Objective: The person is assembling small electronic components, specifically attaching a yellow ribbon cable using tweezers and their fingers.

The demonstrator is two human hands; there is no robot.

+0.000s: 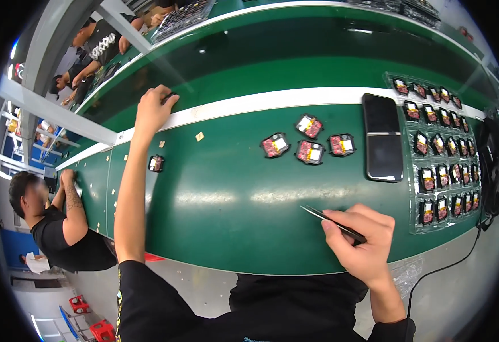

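Observation:
My right hand (366, 242) is closed around a pair of tweezers (343, 229), whose pale tips point left just over the green table. My left arm stretches far forward, and my left hand (155, 108) is at the white strip (221, 110) along the table's far side. Its fingers curl round a small black thing (170, 97), mostly hidden. Nearer along that arm lies a single small black module (156, 163). Several black modules with pink, white and yellow faces, one of them a module (310, 153) nearest me, sit grouped in the middle.
A folding phone (383, 138) lies open right of the group. Clear plastic trays (413, 188) of similar modules fill the right end, with black cables (491, 171) beyond. Small tan bits (200, 137) dot the table. A co-worker (61, 222) sits at left; a white metal post (61, 111) rises nearby.

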